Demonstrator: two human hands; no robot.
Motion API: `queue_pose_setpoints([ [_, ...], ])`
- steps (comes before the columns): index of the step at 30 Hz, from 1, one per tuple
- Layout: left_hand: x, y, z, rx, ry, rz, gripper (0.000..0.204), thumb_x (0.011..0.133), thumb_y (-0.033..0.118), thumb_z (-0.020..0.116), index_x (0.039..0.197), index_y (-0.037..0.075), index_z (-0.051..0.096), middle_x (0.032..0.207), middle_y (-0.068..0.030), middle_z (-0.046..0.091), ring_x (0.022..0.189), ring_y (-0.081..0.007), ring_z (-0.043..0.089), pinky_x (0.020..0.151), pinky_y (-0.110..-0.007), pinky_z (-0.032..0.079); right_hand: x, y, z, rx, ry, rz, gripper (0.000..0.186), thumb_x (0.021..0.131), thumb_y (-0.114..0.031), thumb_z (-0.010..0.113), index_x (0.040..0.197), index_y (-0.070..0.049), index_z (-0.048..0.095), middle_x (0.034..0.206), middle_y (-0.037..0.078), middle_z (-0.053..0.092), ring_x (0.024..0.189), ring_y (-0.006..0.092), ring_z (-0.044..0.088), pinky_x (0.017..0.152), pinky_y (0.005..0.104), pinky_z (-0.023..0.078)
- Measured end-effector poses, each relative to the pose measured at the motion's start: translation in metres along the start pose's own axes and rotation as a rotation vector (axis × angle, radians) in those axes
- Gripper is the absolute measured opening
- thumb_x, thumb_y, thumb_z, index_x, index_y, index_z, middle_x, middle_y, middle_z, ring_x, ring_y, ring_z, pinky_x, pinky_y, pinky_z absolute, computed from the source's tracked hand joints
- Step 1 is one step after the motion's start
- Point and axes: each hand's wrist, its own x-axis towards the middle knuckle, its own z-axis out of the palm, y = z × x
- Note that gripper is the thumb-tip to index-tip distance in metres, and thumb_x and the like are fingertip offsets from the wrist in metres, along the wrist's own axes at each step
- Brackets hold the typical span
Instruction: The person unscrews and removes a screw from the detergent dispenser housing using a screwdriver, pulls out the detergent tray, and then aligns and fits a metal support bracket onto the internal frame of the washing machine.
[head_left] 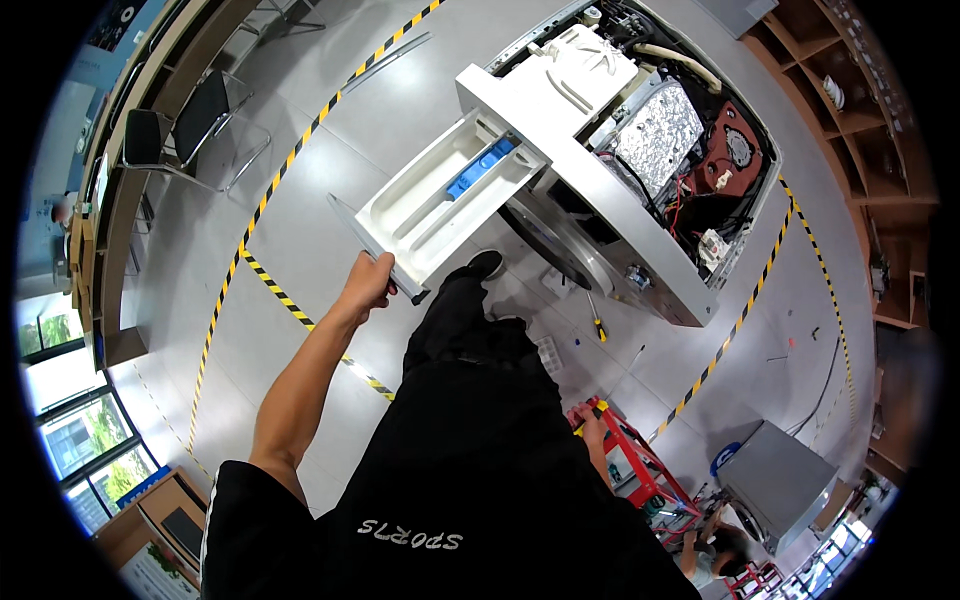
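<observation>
Head view: left hand [368,282] closed on white detergent drawer [440,205] at frame centre; right hand [590,418] gripping yellow-handled tool [583,421], lower right.

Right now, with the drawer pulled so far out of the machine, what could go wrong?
1. The left hand grips only the front edge of the white detergent drawer; it may slip free and drop.
2. The washing machine is open on top, with bare wiring that could snag.
3. A screwdriver on the floor near the feet could cause a trip.
</observation>
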Motion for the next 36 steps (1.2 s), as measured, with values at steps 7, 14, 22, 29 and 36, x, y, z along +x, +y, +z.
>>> queue_pose_setpoints([
  [7, 0.012, -0.006, -0.007, -0.027, 0.026, 0.027, 0.03, 0.081, 0.021, 0.046, 0.096, -0.004, 0.043, 0.064, -0.0079, 0.049, 0.048, -0.0129, 0.046, 0.036, -0.027, 0.032, 0.001, -0.008, 0.022, -0.538, -0.103, -0.504, 0.016, 0.08, -0.007, 0.062, 0.092, 0.003, 0.06, 0.076, 0.01, 0.062, 0.065, 0.0175, 0.062, 0.062, 0.0275, 0.05],
  [14, 0.02, -0.015, -0.016, -0.114, -0.151, 0.013, 0.048, 0.079, 0.019, 0.052, 0.115, -0.005, 0.031, 0.078, -0.0108, 0.051, 0.055, -0.0142, 0.051, 0.037, -0.024, 0.035, -0.075, -0.097, 0.21, -0.874, -0.37, -0.903, 0.03, 0.079, -0.01, 0.067, 0.106, 0.001, 0.062, 0.092, 0.011, 0.067, 0.082, 0.013, 0.063, 0.072, 0.0268, 0.049],
  [22, 0.032, -0.027, -0.015, -0.211, -0.243, 0.019, 0.065, 0.079, 0.02, 0.059, 0.127, 0.0, 0.02, 0.086, -0.0115, 0.052, 0.062, -0.0135, 0.054, 0.039, -0.022, 0.039, -0.094, -0.078, 0.353, -0.6, -0.336, -0.617, 0.051, 0.086, -0.013, 0.062, 0.128, 0.007, 0.041, 0.111, 0.015, 0.057, 0.093, 0.0172, 0.061, 0.075, 0.0286, 0.052],
  [29, 0.042, -0.032, -0.02, -0.259, -0.366, 0.013, 0.085, 0.08, 0.021, 0.058, 0.134, 0.0, -0.006, 0.096, -0.0137, 0.052, 0.069, -0.0154, 0.055, 0.046, -0.024, 0.042, -0.113, -0.052, 0.38, -0.903, -0.066, -0.993, 0.039, 0.079, -0.013, 0.065, 0.114, 0.002, 0.058, 0.079, 0.011, 0.063, 0.075, 0.0146, 0.059, 0.072, 0.0279, 0.047],
  [36, 0.049, -0.02, -0.029, -0.207, -0.412, -0.071, 0.084, 0.081, 0.02, 0.056, 0.131, -0.003, -0.008, 0.092, -0.0143, 0.05, 0.07, -0.016, 0.054, 0.046, -0.024, 0.042, -0.138, -0.054, 0.404, -0.803, 0.027, -0.938, 0.032, 0.079, -0.014, 0.065, 0.109, -0.002, 0.063, 0.084, 0.014, 0.067, 0.076, 0.0163, 0.063, 0.072, 0.0289, 0.047],
])
